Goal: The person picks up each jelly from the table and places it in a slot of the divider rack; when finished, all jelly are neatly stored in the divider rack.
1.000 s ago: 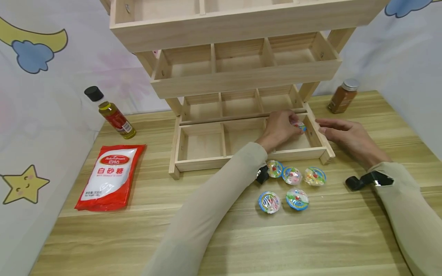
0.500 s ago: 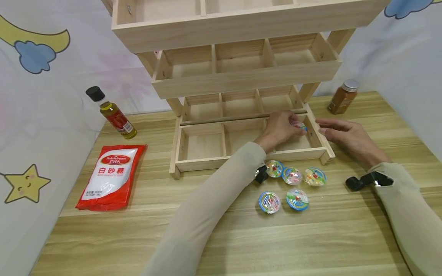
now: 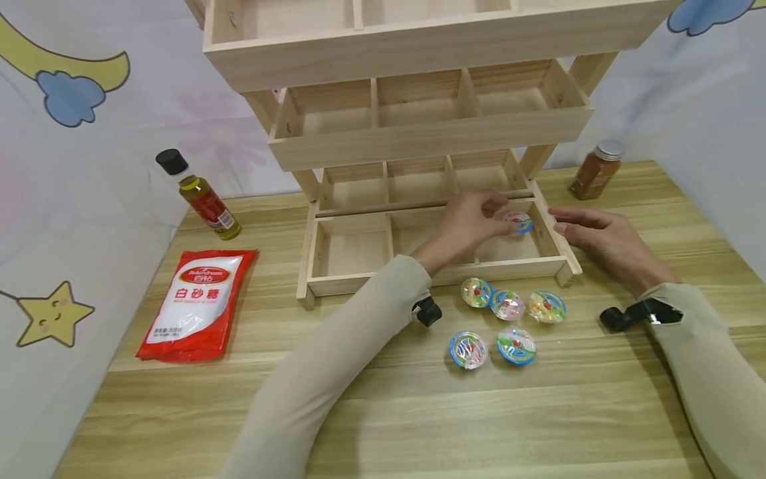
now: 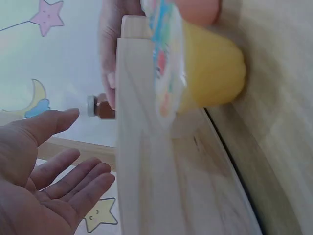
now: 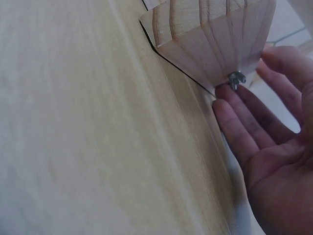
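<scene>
1. Wooden rack (image 3: 431,56) stands on the desk (image 3: 419,426), its lowest front tray (image 3: 514,269) split into three compartments.
2. One small jelly cup (image 3: 518,221) sits in the right-hand compartment (image 3: 509,249) of that tray, toward the back, its printed lid showing.
3. Over the same tray is the left hand (image 3: 463,223), its fingers loosely bent and parted, gripping nothing; the thumb points at the cup, and whether it touches cannot be told.
4. At the outer right side of the rack is the right hand (image 3: 610,239), fingers extended and resting against the wood, near a metal bolt (image 5: 237,78).
5. Five more cups (image 3: 507,305) lie on the desk before the tray, three in a row near it and two closer to the person.
6. Left of the rack, a red-and-white bag (image 3: 197,306) lies flat, with an oil bottle (image 3: 209,206) upright behind it.
7. Beyond the right hand stands a brown jar (image 3: 595,173) with a silver lid.
</scene>
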`<act>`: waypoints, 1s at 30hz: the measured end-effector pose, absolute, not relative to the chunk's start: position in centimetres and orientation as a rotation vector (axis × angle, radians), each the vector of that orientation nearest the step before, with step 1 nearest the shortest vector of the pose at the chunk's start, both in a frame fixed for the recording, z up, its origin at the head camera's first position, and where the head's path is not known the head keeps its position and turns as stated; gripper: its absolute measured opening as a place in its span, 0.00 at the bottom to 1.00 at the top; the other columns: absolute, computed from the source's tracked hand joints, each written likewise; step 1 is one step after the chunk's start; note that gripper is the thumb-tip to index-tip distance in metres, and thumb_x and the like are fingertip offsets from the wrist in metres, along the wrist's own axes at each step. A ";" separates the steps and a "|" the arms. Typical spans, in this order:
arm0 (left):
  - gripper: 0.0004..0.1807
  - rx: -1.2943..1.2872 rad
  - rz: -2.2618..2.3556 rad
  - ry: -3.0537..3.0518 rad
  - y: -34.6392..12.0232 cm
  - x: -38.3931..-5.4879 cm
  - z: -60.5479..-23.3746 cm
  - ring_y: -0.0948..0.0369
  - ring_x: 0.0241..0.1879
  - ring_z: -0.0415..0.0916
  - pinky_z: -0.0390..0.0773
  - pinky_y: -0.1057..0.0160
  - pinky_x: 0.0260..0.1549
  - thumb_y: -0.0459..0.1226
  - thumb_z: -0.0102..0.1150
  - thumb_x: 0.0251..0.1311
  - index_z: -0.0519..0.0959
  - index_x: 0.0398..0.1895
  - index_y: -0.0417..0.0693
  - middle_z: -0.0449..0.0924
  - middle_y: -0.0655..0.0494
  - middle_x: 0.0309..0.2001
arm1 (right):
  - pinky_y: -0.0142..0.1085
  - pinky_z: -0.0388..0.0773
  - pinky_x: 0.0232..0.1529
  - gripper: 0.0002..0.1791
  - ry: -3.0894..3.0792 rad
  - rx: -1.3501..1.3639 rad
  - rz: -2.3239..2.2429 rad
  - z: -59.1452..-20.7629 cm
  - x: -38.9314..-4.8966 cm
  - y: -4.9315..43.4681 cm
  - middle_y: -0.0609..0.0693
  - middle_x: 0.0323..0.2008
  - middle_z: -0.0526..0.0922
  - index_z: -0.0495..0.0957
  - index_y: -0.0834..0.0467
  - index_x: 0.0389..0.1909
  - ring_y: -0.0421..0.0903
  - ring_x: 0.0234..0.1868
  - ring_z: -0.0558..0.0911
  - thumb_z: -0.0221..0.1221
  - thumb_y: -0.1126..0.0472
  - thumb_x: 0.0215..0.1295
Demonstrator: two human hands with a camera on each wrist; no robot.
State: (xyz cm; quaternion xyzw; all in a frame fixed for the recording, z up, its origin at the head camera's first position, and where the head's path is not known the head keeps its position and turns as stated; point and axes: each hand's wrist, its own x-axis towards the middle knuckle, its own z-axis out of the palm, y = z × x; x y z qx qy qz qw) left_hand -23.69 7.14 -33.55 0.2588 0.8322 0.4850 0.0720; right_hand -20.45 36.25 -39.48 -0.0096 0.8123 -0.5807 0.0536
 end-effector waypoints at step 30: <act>0.20 0.940 1.586 2.246 0.5 -16.9 -33.3 0.52 0.55 0.86 0.83 0.68 0.52 0.29 0.75 0.62 0.85 0.57 0.35 0.87 0.42 0.56 | 0.19 0.68 0.57 0.29 2.549 -0.028 -1.667 -39.8 -20.6 36.7 0.30 0.63 0.81 0.76 0.51 0.75 0.32 0.67 0.72 0.64 0.48 0.77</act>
